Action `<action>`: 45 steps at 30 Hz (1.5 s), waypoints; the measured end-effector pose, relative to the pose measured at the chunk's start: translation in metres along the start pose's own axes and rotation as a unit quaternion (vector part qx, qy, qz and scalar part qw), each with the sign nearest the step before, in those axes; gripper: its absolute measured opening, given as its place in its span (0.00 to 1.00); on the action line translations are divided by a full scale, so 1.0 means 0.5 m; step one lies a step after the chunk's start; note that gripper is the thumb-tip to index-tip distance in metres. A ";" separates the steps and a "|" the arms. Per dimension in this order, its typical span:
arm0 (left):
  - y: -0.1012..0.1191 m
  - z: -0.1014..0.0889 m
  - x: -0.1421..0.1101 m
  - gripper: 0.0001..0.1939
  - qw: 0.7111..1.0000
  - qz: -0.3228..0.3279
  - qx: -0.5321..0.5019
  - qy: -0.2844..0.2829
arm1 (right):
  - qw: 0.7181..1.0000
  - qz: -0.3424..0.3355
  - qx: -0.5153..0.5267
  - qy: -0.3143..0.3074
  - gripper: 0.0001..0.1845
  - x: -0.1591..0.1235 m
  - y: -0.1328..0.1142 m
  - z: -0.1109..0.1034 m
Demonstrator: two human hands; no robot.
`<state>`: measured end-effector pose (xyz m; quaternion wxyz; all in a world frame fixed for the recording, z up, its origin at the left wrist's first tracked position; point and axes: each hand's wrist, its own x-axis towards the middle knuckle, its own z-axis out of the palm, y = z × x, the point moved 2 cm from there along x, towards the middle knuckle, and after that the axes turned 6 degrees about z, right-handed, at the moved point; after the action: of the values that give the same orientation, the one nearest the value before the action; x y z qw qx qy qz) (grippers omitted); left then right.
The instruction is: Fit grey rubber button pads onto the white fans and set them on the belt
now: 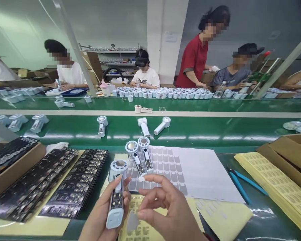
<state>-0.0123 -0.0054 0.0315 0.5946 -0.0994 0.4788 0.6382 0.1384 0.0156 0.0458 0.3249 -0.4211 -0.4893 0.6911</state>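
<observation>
Head view, looking down at a white sheet (203, 174) with rows of grey film pieces (167, 167) on its left part. Off the near left corner of the white sheet, grips a pale-blue handheld fan (116, 204) in the left hand (101, 209), with fingers wrapped around the handle, round head pointing away and the small board in the handle exposed. On the near side of the white sheet, pinches a loose grey film piece (132, 221) between thumb and curled fingers of the right hand (168, 207), with index finger stretched out. Shows two more fans (131, 146) at the far left corner of the white sheet, stacked black circuit boards (77, 184) left of it, blue-handled pliers (251, 182) just right, and a green belt (120, 129) beyond.
</observation>
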 end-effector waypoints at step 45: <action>-0.030 -0.069 0.007 0.07 0.986 0.076 0.148 -0.028 | 0.970 -0.012 -0.238 0.054 0.03 -0.009 0.116 -0.045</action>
<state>-0.0154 -0.0307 0.0038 0.5655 0.0445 0.5576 0.6061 0.1583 0.0028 -0.0121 0.2500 -0.5168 -0.6265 0.5272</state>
